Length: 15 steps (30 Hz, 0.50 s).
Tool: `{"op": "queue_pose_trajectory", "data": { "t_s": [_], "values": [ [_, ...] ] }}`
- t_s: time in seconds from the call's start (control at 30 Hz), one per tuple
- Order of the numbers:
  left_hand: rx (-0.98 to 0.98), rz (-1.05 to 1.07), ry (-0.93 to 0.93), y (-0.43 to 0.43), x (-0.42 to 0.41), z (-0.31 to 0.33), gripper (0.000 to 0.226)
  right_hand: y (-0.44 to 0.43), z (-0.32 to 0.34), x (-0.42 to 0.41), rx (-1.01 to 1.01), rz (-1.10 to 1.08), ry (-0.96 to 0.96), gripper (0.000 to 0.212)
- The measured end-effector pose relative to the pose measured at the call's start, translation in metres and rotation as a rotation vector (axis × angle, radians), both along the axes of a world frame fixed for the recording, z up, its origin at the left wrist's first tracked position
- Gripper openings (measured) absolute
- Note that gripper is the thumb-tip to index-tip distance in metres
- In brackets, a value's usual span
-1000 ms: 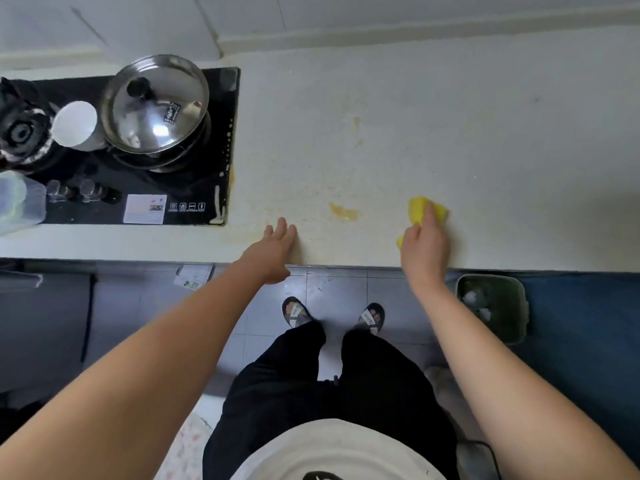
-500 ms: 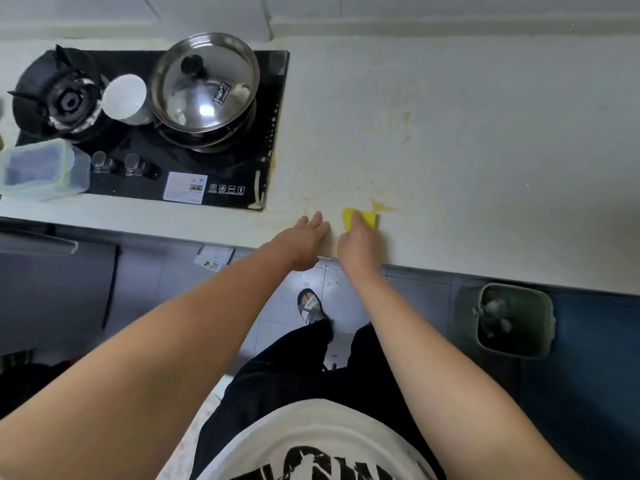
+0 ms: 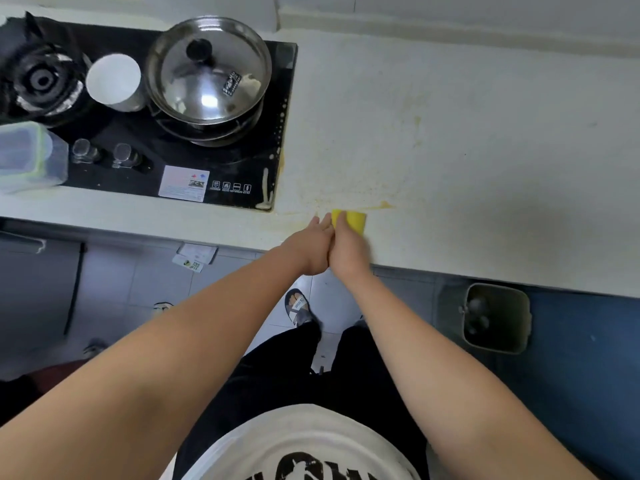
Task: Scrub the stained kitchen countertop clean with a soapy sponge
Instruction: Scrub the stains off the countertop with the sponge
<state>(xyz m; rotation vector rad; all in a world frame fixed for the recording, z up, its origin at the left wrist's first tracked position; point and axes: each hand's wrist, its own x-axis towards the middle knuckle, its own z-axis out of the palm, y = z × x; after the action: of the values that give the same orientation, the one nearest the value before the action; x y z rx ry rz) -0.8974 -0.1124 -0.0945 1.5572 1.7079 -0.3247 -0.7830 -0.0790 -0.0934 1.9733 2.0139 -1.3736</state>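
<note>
A: Head view: the right hand [image 3: 348, 251] is holding the yellow sponge [image 3: 354, 220] down at the front edge of the surface [image 3: 485, 161], fingers curling over it.

B: The left hand [image 3: 309, 249] is lying alongside, fingers straight. I'd be pressing firmly toward that orange stain [image 3: 384, 205], with the hob [image 3: 221, 157] crowding in on the left.

Head view — steeply down, close over countertop [image 3: 450, 133].

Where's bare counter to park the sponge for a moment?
The widest bare stretch is the countertop right of the sponge, back to the wall, partly stained. A narrow strip runs along the front edge before the hob. Crowded: the hob, with pot, white cup and plastic container.
</note>
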Motion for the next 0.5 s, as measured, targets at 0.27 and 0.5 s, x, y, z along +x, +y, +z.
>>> {"op": "queue_pose_trajectory", "data": {
  "t_s": [0.27,0.5],
  "values": [
    [0.08,-0.049,0.028,-0.004,-0.044,-0.003,0.041,0.044,0.009,0.075,0.352,-0.15,-0.213,0.049],
    [-0.094,-0.155,0.077,-0.004,-0.044,-0.002,0.082,0.036,-0.01,0.057,0.123,-0.222,-0.243,0.066]
  ]
}}
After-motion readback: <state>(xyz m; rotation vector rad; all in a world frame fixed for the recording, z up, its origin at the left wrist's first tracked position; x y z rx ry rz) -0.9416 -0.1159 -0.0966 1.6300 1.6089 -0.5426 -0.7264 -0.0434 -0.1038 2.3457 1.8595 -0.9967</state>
